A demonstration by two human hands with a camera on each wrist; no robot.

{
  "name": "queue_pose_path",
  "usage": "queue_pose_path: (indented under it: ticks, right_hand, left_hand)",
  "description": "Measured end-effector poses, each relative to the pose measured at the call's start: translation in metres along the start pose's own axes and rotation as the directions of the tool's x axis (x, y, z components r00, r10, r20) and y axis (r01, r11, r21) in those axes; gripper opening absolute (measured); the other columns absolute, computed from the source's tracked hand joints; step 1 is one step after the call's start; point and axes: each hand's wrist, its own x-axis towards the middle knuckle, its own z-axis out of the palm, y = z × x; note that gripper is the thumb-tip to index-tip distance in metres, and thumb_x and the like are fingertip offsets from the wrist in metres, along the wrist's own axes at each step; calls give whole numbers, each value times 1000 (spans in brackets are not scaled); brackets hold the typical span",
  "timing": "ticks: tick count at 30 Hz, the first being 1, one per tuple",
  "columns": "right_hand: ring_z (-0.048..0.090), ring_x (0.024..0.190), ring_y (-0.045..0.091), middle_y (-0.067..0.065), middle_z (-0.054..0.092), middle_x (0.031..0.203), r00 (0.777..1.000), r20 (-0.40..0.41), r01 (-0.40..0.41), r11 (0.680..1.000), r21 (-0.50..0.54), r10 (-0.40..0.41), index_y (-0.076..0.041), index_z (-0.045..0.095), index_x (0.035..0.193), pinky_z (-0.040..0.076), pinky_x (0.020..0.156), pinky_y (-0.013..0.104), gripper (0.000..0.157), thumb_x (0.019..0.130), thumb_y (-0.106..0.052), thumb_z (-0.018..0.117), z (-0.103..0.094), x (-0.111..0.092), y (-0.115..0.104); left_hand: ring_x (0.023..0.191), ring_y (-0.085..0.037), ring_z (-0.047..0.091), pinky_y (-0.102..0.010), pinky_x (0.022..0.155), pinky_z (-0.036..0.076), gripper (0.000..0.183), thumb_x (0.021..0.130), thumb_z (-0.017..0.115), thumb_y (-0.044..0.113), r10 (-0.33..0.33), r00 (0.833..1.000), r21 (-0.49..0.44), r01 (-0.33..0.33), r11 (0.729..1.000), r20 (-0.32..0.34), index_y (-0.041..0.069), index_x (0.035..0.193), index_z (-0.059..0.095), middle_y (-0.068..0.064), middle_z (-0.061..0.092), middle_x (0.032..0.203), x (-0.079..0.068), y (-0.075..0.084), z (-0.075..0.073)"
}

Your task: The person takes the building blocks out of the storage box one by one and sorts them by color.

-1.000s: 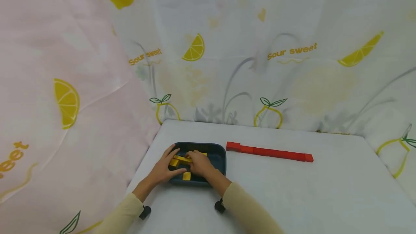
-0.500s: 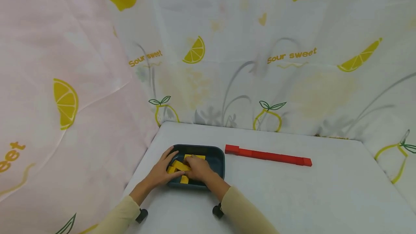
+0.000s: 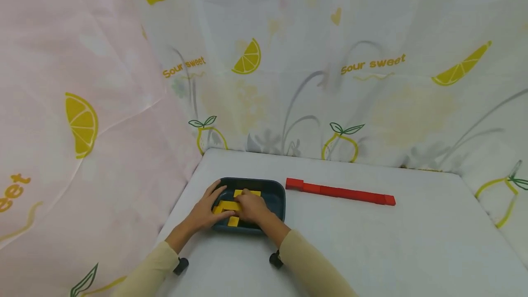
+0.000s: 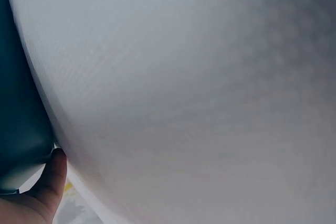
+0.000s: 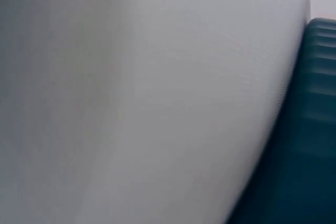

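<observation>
Your tray (image 3: 282, 200) sat on the left part of the bench (image 3: 371, 242), and a hanging cloth (image 3: 288, 49) stood behind the bench and along its left. Inside the tray, a back block (image 3: 255, 193) lay behind a long block (image 3: 228, 205), with an end block (image 3: 216, 210) at the left and a front block (image 3: 233, 222) before it. Your left hand (image 3: 204, 212) was at the tray's left side; your right hand (image 3: 251, 207) reached in over its front. Right of the tray, a row of blocks (image 3: 346, 194) ran rightward.
</observation>
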Motion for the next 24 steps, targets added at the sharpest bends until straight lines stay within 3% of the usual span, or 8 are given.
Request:
queue_pose_path:
  ticks: [7, 10, 15, 21, 24]
  right_hand:
    - [59, 91, 12, 2, 55, 117, 983, -181, 51, 981, 189, -16, -13, 64, 125, 54, 84, 24, 36, 93, -28, 69, 3, -5, 1]
    - [58, 89, 11, 2, 55, 113, 968, -248, 89, 971, 224, -31, -13, 65, 122, 53, 81, 22, 32, 92, -25, 71, 4, -8, 1]
    - [58, 86, 10, 2, 54, 114, 961, -269, 110, 978, 174, -60, -13, 64, 123, 53, 79, 22, 32, 93, -25, 70, 2, -14, 1]
    - [59, 88, 12, 2, 54, 115, 960, -273, 89, 993, 74, -66, -13, 63, 122, 56, 86, 27, 31, 94, -24, 69, -18, -24, 18]
    - [60, 91, 14, 3, 54, 114, 948, -308, 115, 990, 81, -85, -13, 62, 120, 56, 88, 29, 29, 94, -23, 69, -32, -33, 28]
  left_hand:
    - [141, -39, 38, -63, 107, 38, 92, 81, 71, 61, -21, 1000, -14, 21, 1000, 15, 16, 154, 35, -8, 18, 165, -1, -3, 0]
    - [138, -36, 41, -60, 110, 37, 103, 79, 73, 62, -37, 999, -43, 38, 998, 34, 16, 158, 23, -11, 19, 165, -2, -4, 0]
    - [136, -33, 42, -59, 112, 35, 117, 76, 77, 59, -56, 998, -89, 58, 994, 25, 17, 160, 6, -14, 21, 163, -4, -4, -1]
    - [142, -36, 36, -59, 114, 32, 110, 78, 79, 52, -27, 1000, -82, 28, 996, 9, 16, 159, 14, -14, 22, 164, -3, -1, 0]
    - [147, -36, 30, -60, 115, 29, 107, 78, 79, 52, -25, 1000, -73, 25, 997, 3, 16, 158, 18, -12, 20, 165, -3, 0, 0]
